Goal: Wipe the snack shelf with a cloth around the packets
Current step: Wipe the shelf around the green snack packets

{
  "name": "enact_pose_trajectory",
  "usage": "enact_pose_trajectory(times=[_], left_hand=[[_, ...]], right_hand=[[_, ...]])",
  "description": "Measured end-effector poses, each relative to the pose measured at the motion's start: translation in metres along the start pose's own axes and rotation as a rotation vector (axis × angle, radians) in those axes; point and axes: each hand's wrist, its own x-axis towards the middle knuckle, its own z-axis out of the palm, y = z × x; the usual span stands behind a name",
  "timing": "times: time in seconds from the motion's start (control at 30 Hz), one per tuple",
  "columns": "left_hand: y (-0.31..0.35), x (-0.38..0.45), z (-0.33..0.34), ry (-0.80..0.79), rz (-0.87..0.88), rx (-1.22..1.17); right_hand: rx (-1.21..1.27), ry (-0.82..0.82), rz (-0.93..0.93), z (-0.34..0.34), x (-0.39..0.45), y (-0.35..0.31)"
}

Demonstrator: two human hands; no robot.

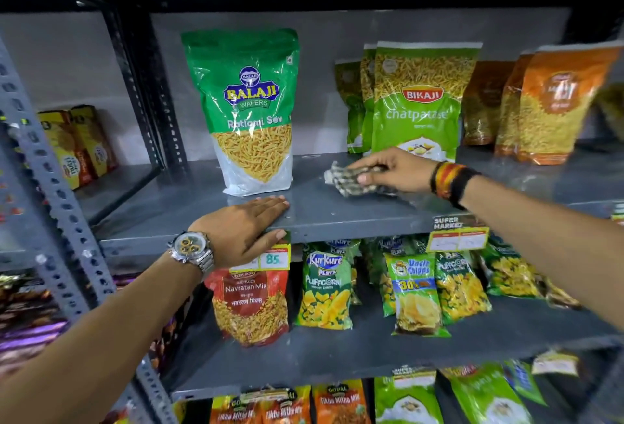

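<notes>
at centre right of the frame the right hand [393, 172] is closed around a crumpled patterned cloth [351, 180], pressing it down on the grey snack shelf [337, 214]. the cloth sits on the bare metal just in front of the light green bikaji packet [418, 102], between that packet and the tall green balaji packet [248, 112] standing upright at centre. whether the cloth touches the bikaji packet's base is hard to tell, since the hand covers that spot. the left hand [243, 227] lies flat and open at lower centre, palm on the shelf's front edge, thumb hooked under the lip, holding nothing; a silver watch [192, 249] is on its wrist. orange packets [553, 102] stand at the far right of the same shelf. a yellow price tag [275, 258] hangs just below the left thumb.
</notes>
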Motion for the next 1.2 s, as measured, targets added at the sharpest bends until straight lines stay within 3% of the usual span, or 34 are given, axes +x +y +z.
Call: enact_pose_trajectory(times=[0.1, 0.2, 0.33, 0.47, 0.67, 0.93, 1.07, 1.2], left_hand=[[0.002, -0.002, 0.0, -0.003, -0.009, -0.011], [0.002, 0.0, -0.001, 0.002, 0.001, -0.005], [0.001, 0.0, 0.001, 0.01, 0.001, -0.002], [0.001, 0.0, -0.001, 0.008, 0.007, -0.008], [-0.003, 0.0, 0.001, 0.004, -0.042, -0.022], [-0.005, 0.0, 0.002, 0.007, -0.027, -0.031], [0.002, 0.005, -0.003, 0.018, -0.02, -0.036], [0.042, 0.04, -0.005, 0.07, 0.001, -0.024]], right_hand=[[-0.07, 0.053, 0.098, 0.015, 0.025, 0.014], [-0.109, 0.078, 0.059, 0.031, 0.005, 0.009], [-0.078, -0.08, -0.049, 0.027, -0.026, -0.01], [-0.053, 0.062, 0.008, 0.03, 0.015, -0.026], [-0.208, 0.007, 0.014, 0.068, 0.054, -0.052], [-0.183, -0.111, -0.034, 0.035, -0.064, -0.046], [-0.093, 0.176, 0.071, -0.021, -0.083, -0.019], [-0.229, 0.363, 0.119, -0.056, -0.048, 0.022]])
